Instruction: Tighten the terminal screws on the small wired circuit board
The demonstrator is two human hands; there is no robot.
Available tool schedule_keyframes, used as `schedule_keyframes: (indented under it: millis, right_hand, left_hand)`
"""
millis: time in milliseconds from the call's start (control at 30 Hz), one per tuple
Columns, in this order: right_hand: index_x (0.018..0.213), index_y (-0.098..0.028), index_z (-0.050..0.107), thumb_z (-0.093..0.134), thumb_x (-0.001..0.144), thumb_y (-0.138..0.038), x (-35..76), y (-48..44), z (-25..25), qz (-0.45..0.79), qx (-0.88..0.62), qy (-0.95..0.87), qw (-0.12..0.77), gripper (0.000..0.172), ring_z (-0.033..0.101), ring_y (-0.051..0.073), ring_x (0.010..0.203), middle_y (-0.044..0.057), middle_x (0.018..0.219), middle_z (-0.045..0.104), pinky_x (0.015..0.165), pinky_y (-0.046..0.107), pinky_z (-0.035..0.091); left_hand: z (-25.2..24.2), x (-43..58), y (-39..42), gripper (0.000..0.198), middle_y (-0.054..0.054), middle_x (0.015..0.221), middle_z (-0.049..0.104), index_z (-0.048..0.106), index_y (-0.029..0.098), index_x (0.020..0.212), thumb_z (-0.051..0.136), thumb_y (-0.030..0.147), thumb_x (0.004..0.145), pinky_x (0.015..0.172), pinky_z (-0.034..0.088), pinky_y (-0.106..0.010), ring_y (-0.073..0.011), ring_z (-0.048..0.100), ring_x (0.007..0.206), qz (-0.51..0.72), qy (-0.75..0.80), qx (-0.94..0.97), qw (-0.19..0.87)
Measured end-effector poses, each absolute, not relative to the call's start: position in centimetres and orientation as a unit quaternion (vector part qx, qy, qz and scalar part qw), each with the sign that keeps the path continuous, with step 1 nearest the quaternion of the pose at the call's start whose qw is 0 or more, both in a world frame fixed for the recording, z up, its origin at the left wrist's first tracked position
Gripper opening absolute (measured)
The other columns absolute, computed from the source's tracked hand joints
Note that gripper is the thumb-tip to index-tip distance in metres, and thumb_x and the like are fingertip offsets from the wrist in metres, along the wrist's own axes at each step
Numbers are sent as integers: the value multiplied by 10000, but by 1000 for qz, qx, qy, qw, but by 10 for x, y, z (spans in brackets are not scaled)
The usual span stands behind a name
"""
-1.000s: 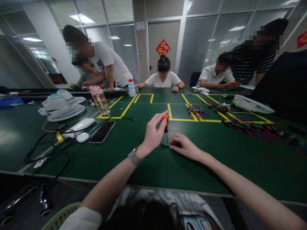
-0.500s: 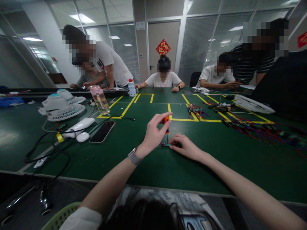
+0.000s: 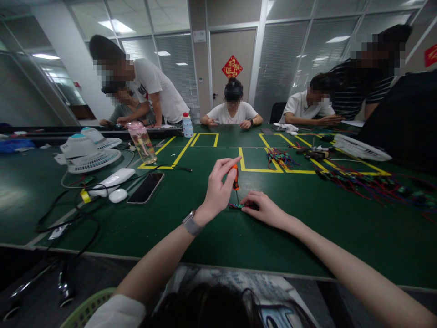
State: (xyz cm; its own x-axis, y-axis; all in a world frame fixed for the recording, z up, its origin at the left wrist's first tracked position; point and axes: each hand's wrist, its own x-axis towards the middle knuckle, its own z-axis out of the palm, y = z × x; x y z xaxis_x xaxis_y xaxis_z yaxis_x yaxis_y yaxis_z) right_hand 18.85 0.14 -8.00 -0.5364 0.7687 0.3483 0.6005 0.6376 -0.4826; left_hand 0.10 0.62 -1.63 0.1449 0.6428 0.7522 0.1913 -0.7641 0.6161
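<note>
1. Screwdriver (image 3: 236, 178) stands near upright, handle leaning slightly left, tip down at small board (image 3: 235, 206).
2. Board lies flat on table (image 3: 221, 248), straight ahead of person, between the hands; exact contact of tip too small to tell.
3. To do it well, I'd judge: shaft square to board, tip well seated, light even pressure, small finger turns. A leaning shaft could slip and scrape parts.
4. Board should be pinned at its edge, fingers clear of tip.
5. Left hand (image 3: 220, 184): thumb and fingers closed around handle top, forefinger stretched past it.
6. Right hand (image 3: 264, 208): fingers curled, thumb and fingertips pinching board's right end, wrist low.
</note>
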Motion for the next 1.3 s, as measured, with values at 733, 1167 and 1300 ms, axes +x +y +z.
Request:
schedule_keyframes:
  millis: [733, 1167, 1300]
  right_hand:
    - [896, -161, 690, 659, 840, -191, 188, 1, -81, 153, -402, -862, 268, 71, 588, 183, 772, 50, 836, 639, 734, 311, 450]
    - [897, -163, 691, 651, 844, -197, 188, 2, -80, 152, -395, -864, 273, 75, 584, 181, 760, 49, 825, 633, 718, 305, 455]
    - [901, -157, 692, 657, 841, -197, 188, 2, -79, 152, -401, -863, 267, 80, 585, 187, 771, 56, 837, 638, 732, 316, 455]
  left_hand:
    - [-15, 0, 3, 240, -53, 1012, 571, 666, 212, 1122, 558, 273, 917, 820, 495, -264, -145, 576, 926, 580, 311, 739, 144]
    - [-15, 0, 5, 258, -59, 1102, 605, 644, 226, 1159, 519, 230, 934, 929, 461, -311, -168, 579, 1040, 581, 299, 743, 146]
    - [-16, 2, 6, 325, -61, 1126, 640, 565, 227, 1268, 455, 208, 963, 908, 471, -300, -154, 605, 1016, 578, 272, 743, 202]
